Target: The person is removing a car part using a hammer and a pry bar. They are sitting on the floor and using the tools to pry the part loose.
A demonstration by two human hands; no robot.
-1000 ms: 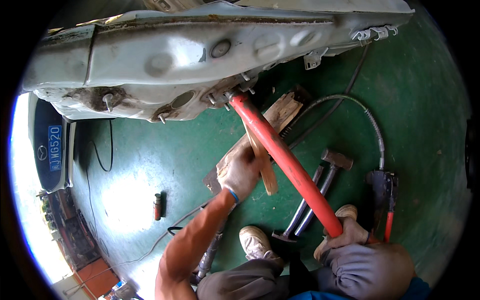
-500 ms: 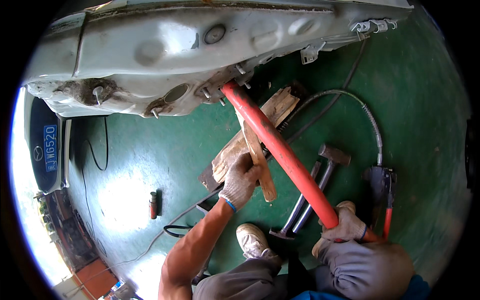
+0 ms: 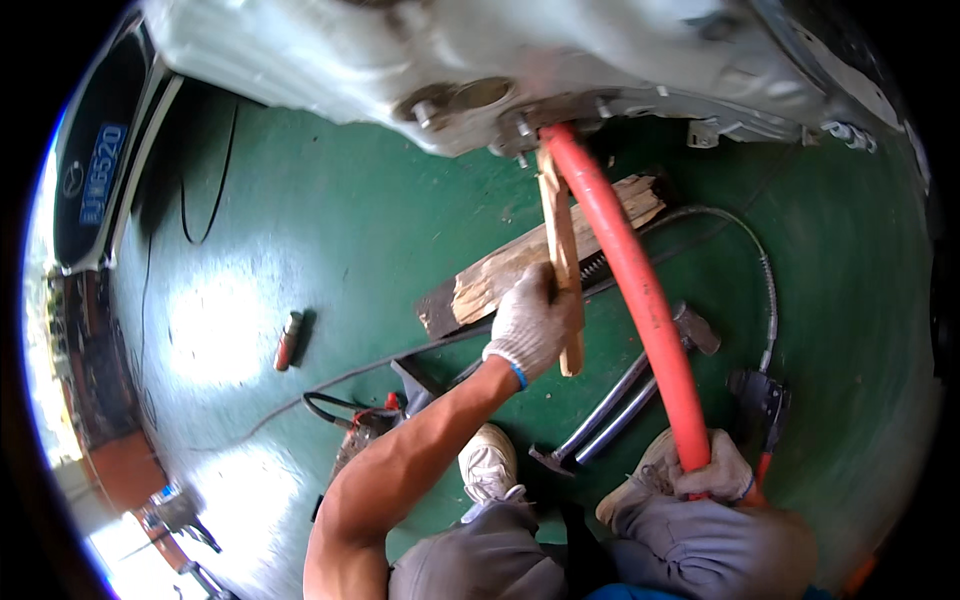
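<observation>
Left hand (image 3: pixel 533 325), gloved: clasped round the lower part of a stick (image 3: pixel 560 235).
Right hand (image 3: pixel 722 472), gloved: wrapped about the near end of a red pipe (image 3: pixel 645 300), beside the knee.
Stick: wooden, extending from the left hand away to the panel (image 3: pixel 600 60); contact there cannot be told.
Pipe: extending from the right hand up to the panel's lower edge, its far end just beside the stick's.
Panel: pale, dirty metal with studs, beyond both hands.
Timber (image 3: pixel 505 270): on the green floor (image 3: pixel 330 240), just beyond the left hand, passing beneath stick and pipe.
Hammers (image 3: pixel 605 405), two: on the floor between the hands.
Hose (image 3: pixel 770 290): curving beyond the right hand.
Cylinder (image 3: pixel 288 342), red-bodied: well left of the left hand.
</observation>
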